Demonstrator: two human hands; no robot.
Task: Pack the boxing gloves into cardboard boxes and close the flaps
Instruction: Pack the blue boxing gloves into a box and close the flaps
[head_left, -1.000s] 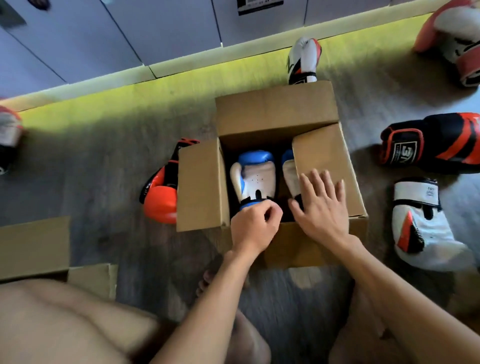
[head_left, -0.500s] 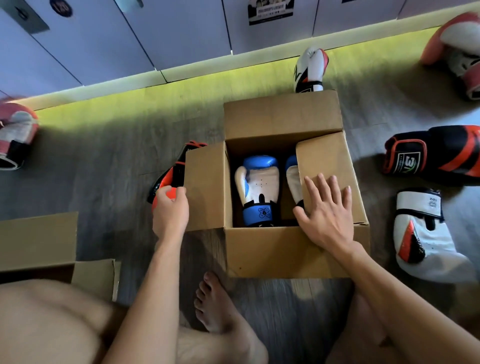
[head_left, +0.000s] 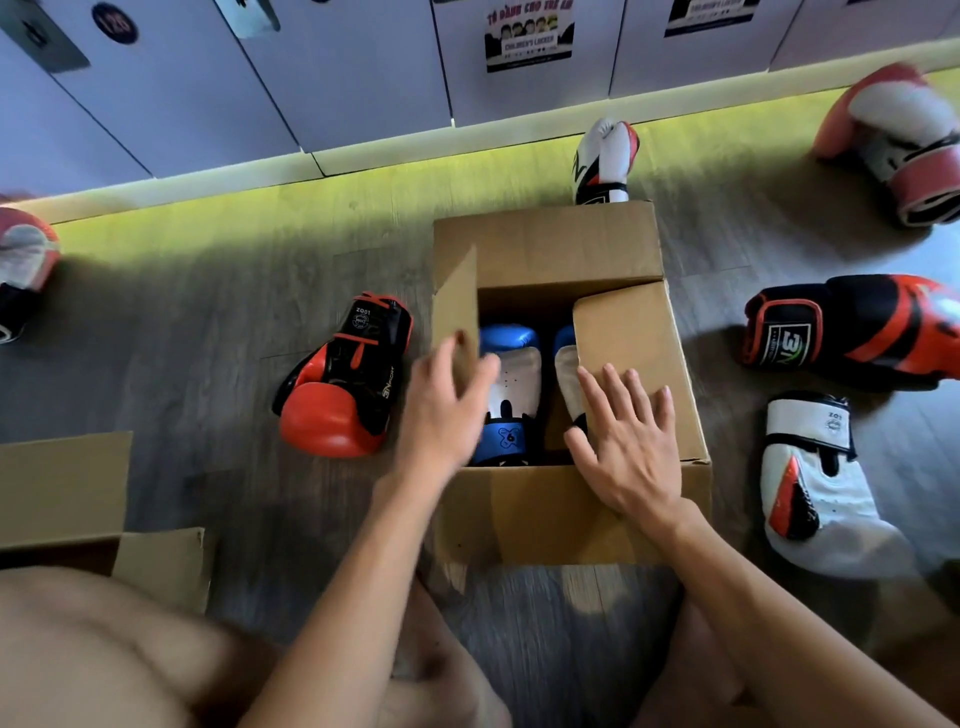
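Closing up
Left hand (head_left: 447, 410) is pinching the left flap (head_left: 457, 322), now lifted upright; right hand (head_left: 631, 449) is pressing flat on the right flap (head_left: 636, 343); gloves (head_left: 514, 384) are showing between, inside the box (head_left: 561, 519).

Blue-and-white padded boxing gloves (head_left: 511, 384): two
Red, black and white padded gloves (head_left: 343, 384): six
Brown cardboard boxes (head_left: 545, 519): two
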